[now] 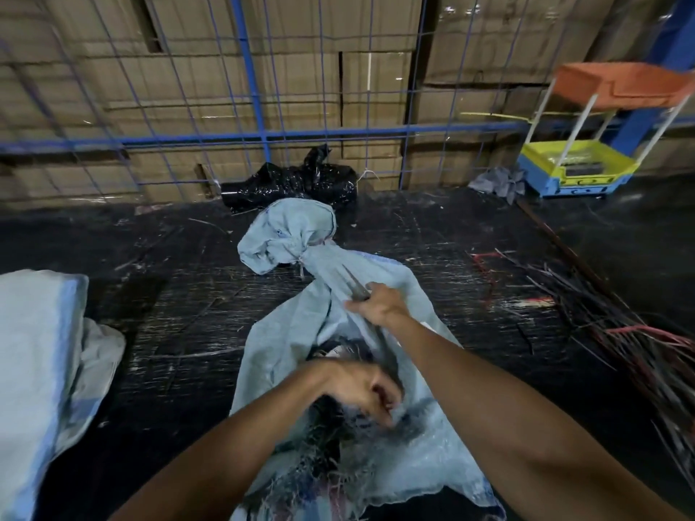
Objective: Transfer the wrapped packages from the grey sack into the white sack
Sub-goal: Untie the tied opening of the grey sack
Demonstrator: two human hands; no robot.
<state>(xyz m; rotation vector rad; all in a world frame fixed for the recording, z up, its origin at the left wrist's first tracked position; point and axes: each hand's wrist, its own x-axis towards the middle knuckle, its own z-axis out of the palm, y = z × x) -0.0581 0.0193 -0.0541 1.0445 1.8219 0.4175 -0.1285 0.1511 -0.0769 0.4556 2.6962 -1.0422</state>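
The grey woven sack (301, 325) lies on the dark floor in front of me, its far end tied in a knot (301, 253). A long slit in its top shows dark wrapped packages (327, 426) inside. My right hand (380, 306) grips a thin metal blade or scissors (355, 285) that points toward the knot and lies against the sack. My left hand (368, 392), fingers curled, pinches the frayed edge of the slit. The white sack (37, 370) lies at the left edge, apart from both hands.
A black plastic-wrapped bundle (293, 182) lies beyond the sack against a blue wire fence (255, 135) backed by cardboard boxes. A yellow, blue and orange rack (579, 163) stands at the back right beside a grey rag (500, 182). Loose straps (620, 325) are piled on the right.
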